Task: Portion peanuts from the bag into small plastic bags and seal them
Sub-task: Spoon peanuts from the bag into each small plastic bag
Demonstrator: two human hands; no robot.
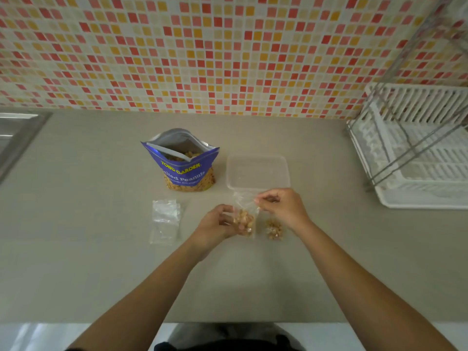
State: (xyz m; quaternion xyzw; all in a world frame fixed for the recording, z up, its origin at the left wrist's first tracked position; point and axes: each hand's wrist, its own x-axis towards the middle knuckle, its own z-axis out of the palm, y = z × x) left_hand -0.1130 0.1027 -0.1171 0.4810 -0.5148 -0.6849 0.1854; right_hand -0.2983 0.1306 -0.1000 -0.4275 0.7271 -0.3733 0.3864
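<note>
One portion was down: a filled small bag lay on the counter just beside the right wrist, though whether it was sealed I couldn't tell. The left hand cupped the nut-filled bottom of the second small bag, and the right hand pinched its top edge, so sealing looked to be underway. Empty bags waited to the left. The peanut bag stood open behind, well stocked, so plenty looked left to do.

Wall's a mosaic tile backsplash in red, orange, pink and cream squares. Below it there's a plain beige countertop, a steel sink edge far left, and a white dish rack on the right. Pale glossy floor shows at the bottom.
</note>
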